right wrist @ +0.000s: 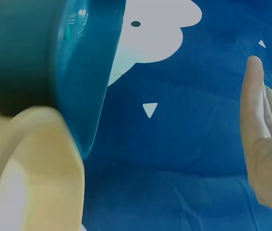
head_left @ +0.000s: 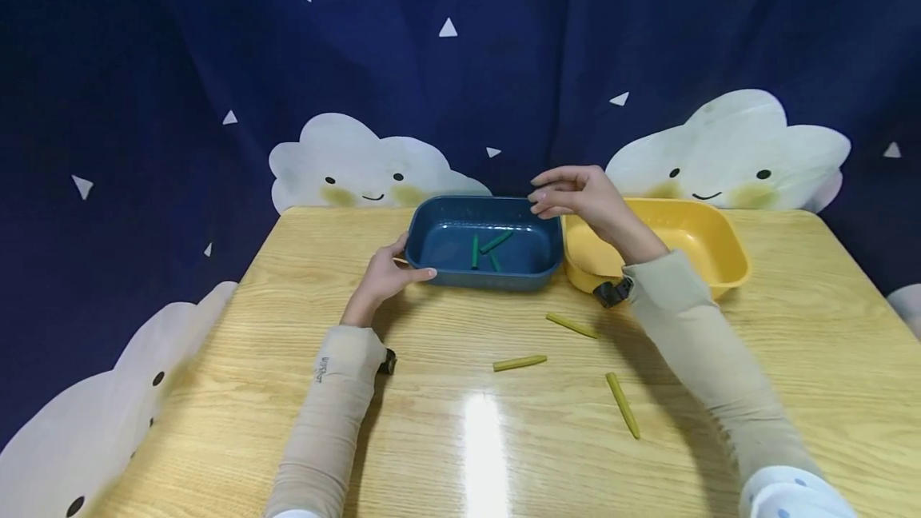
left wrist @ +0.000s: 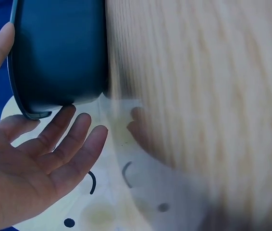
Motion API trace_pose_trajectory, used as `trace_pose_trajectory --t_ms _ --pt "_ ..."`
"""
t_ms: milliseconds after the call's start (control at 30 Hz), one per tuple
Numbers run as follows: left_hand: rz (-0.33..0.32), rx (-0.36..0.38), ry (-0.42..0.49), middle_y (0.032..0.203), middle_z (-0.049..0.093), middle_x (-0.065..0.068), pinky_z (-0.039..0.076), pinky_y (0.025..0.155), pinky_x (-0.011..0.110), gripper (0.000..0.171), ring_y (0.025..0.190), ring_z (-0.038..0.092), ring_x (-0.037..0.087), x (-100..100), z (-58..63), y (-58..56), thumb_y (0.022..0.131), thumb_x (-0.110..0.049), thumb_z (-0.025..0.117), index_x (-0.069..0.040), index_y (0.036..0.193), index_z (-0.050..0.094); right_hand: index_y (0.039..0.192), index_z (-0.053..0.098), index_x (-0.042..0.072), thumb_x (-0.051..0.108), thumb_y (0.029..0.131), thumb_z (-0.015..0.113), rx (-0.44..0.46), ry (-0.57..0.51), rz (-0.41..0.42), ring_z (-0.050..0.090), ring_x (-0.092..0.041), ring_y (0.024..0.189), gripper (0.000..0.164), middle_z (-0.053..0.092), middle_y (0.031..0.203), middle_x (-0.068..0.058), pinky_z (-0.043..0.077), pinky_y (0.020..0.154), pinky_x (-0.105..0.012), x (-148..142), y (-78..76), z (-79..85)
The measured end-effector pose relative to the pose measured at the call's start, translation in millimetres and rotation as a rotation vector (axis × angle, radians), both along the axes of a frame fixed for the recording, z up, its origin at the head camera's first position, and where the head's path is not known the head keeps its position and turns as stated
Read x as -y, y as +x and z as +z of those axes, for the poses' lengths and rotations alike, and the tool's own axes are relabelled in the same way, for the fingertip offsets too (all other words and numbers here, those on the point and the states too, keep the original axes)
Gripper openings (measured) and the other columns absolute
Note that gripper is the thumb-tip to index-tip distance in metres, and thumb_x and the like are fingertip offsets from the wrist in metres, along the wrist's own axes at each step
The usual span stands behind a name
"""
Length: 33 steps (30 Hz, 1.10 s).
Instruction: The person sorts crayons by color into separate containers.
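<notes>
A blue plastic bin (head_left: 485, 279) stands at the back of the table with several green crayons (head_left: 496, 241) lying inside. At its left end is my left hand (head_left: 386, 274), thumb against the front rim and index finger near the corner. The left wrist view shows the other fingers loosely extended below the bin (left wrist: 59, 53). My right hand (head_left: 579, 197) is raised above the place where the blue bin meets a yellow bin (head_left: 730, 250); its fingers point left and hold nothing. In the right wrist view this hand (right wrist: 268, 139) is apart from both bins.
Three yellow crayons lie apart on the wooden table: one in front of the bins (head_left: 572, 325), one near the middle (head_left: 520, 363) and one nearer my right forearm (head_left: 622, 404). A dark blue curtain (head_left: 504, 78) with clouds and triangles hangs behind the table.
</notes>
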<state>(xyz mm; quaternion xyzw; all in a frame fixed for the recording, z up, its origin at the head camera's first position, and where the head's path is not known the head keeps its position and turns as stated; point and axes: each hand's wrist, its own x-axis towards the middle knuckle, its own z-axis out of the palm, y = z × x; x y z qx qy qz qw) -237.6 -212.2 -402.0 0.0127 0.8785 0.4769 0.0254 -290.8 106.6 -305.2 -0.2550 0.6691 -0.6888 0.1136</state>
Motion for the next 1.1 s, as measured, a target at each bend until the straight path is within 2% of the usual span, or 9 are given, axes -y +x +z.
trace_pose_trajectory --t_ms 300,467,633,733,833,967,1033,1100 --pt "-0.019 0.020 -0.021 0.116 0.052 0.020 0.043 0.087 0.040 0.089 0.101 0.053 0.030 -1 1.0 -1.1 0.075 -0.025 0.076 -0.005 0.144 0.023 0.107 0.061 -0.003 0.002 0.087 0.059 -0.083 0.137 -0.055 0.066 -0.017 0.077 0.020 0.068 0.090 -0.006 0.052 0.069 -0.031 -39 26.8 -10.8" --pt "-0.051 0.043 -0.040 0.120 0.048 0.022 0.042 0.090 0.040 0.094 0.105 0.052 0.030 -3 3.1 1.1 0.078 -0.027 0.073 -0.002 0.145 0.012 0.106 0.061 -0.001 0.004 0.088 0.059 -0.093 0.183 -0.091 0.066 -0.019 0.079 0.019 0.068 0.091 -0.003 0.052 0.070 -0.035 -65 42.8 -20.7" --pt "-0.061 0.056 -0.046 0.128 0.042 0.023 0.040 0.092 0.043 0.101 0.110 0.050 0.033 0 7.4 7.3 0.080 -0.031 0.071 -0.010 0.147 -0.001 0.107 0.061 0.001 0.007 0.088 0.059 -0.093 0.205 -0.125 0.066 -0.018 0.078 0.020 0.068 0.090 0.000 0.052 0.070 -0.035 -87 56.2 -28.2" --pt "-0.050 0.001 -0.092 0.133 0.038 0.023 0.038 0.094 0.046 0.096 0.115 0.045 0.036 4 10.1 11.5 0.082 -0.033 0.068 -0.010 0.147 0.001 0.104 0.063 0.006 0.004 0.088 0.059 -0.078 0.183 -0.141 0.066 -0.017 0.077 0.017 0.068 0.089 -0.001 0.052 0.069 -0.035 -97 63.2 -31.9" --pt "-0.018 -0.119 -0.117 0.132 0.039 0.024 0.037 0.093 0.049 0.081 0.116 0.043 0.040 4 13.1 18.0 0.084 -0.027 0.066 -0.002 0.145 0.017 0.103 0.064 0.010 0.002 0.087 0.059 -0.070 0.167 -0.160 0.066 -0.017 0.077 0.018 0.068 0.089 -0.002 0.052 0.068 -0.033 -108 70.4 -33.2" --pt "0.027 -0.284 -0.112 0.125 0.047 0.023 0.044 0.083 0.050 0.052 0.110 0.047 0.038 0 18.1 28.7 0.085 -0.020 0.065 0.005 0.128 0.048 0.104 0.063 0.008 0.006 0.087 0.061 -0.074 0.218 -0.236 0.065 -0.017 0.077 0.017 0.068 0.088 0.000 0.052 0.068 -0.030 -125 77.8 -34.7" --pt "0.026 -0.343 -0.112 0.120 0.051 0.021 0.046 0.077 0.048 0.042 0.107 0.049 0.035 -5 21.4 34.0 0.085 -0.017 0.065 0.005 0.119 0.056 0.108 0.061 0.003 0.009 0.087 0.062 -0.076 0.254 -0.280 0.065 -0.018 0.078 0.022 0.067 0.089 -0.001 0.052 0.069 -0.030 -136 77.9 -39.4" --pt "0.003 -0.375 -0.094 0.115 0.054 0.020 0.047 0.075 0.047 0.036 0.104 0.050 0.033 -13 25.2 39.3 0.084 -0.015 0.066 0.004 0.114 0.059 0.112 0.060 0.001 0.012 0.086 0.064 -0.083 0.282 -0.315 0.064 -0.019 0.079 0.028 0.066 0.091 -0.001 0.052 0.068 -0.030 -153 72.8 -51.4"
